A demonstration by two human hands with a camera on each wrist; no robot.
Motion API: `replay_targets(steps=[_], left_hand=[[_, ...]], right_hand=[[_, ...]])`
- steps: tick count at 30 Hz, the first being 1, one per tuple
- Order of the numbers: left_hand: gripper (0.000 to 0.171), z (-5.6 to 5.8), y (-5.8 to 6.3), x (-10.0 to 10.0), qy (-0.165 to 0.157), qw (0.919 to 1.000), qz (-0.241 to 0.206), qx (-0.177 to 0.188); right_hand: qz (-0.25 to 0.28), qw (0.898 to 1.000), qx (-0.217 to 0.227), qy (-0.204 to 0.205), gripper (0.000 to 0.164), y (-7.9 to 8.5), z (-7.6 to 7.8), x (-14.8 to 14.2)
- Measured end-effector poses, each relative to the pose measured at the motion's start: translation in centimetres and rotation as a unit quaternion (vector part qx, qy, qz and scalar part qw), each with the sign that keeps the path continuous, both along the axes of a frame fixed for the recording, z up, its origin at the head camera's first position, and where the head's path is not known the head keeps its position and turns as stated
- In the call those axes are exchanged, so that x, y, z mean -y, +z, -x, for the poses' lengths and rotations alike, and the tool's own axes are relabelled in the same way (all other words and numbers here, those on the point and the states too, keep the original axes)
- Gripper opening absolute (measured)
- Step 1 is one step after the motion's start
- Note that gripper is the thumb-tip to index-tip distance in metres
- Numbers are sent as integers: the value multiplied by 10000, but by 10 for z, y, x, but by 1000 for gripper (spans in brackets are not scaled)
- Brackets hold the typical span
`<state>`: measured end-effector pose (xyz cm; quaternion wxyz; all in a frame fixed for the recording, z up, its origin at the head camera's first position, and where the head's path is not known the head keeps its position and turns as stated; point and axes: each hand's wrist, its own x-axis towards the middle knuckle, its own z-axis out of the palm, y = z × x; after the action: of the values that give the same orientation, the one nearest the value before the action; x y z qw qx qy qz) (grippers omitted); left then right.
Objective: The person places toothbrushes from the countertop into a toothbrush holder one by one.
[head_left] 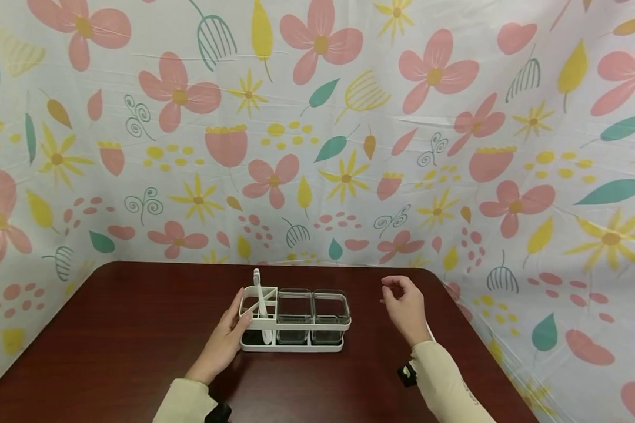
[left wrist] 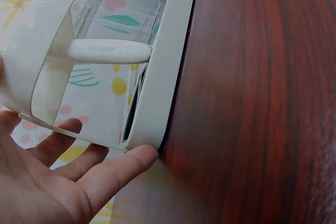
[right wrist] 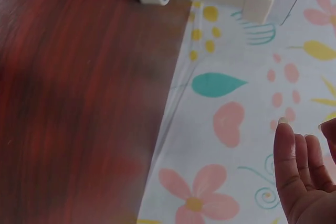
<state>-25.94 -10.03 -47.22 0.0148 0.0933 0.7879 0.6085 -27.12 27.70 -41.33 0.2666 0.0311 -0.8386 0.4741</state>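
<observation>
A white toothbrush holder (head_left: 296, 348) with two clear cups stands on the table. The clear cups (head_left: 294, 305) fill its middle and right slots. A white toothbrush (head_left: 261, 299) leans upright in the divided left compartment, its handle end down at the base. My left hand (head_left: 224, 338) grips the holder's left end, thumb at the front and fingers around the side. In the left wrist view, one fingertip (left wrist: 147, 155) touches the corner of the base. My right hand (head_left: 406, 308) is raised to the right of the holder, apart from it, fingers loosely bent and holding nothing.
The dark red-brown wooden table (head_left: 137, 329) has rounded far corners. A white cloth (head_left: 317, 147) printed with flowers and leaves hangs behind it and along both sides. Each wrist wears a black device (head_left: 407, 374) over a cream sleeve (head_left: 447, 382).
</observation>
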Motion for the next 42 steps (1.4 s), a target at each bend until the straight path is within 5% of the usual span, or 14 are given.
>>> replay_targets(steps=[12,21,42], left_hand=[[65,1,-4,-3,-9,9999,-108,-101],[63,1,-4,0,33,10000,0,-55],[64,2,-3,3,-103,9996,-241,61]], right_hand=[[-639,9962,73,-584,14,-9,-3,-31],[-1098,9883,566,-890,12,-17,-4,-49],[-1774,9750,1081,-783,18,-35,-11,-75]])
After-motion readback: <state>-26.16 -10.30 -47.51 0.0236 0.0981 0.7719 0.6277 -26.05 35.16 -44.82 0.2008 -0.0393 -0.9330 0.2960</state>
